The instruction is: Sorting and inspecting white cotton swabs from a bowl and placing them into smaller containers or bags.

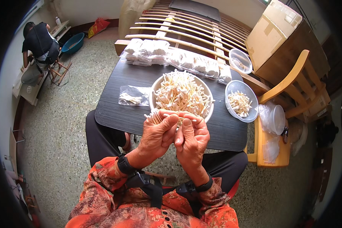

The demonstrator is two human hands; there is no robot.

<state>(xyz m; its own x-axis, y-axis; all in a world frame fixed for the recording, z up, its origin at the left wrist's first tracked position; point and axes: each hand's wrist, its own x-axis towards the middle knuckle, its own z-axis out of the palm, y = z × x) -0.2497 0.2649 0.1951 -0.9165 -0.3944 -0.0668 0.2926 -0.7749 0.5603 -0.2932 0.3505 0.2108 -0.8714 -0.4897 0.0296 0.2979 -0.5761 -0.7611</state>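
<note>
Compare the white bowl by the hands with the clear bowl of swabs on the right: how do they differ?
The white bowl looks opaque; the clear bowl is see-through.
The white bowl is piled high with cotton swabs; the clear bowl holds a much smaller heap.
The white bowl appears wider than the clear bowl.
Shared: both are round, open-topped and hold loose swabs.

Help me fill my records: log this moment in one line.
left hand: holding cotton swabs | right hand: pinching swabs | white bowl: heaped with more swabs
</note>
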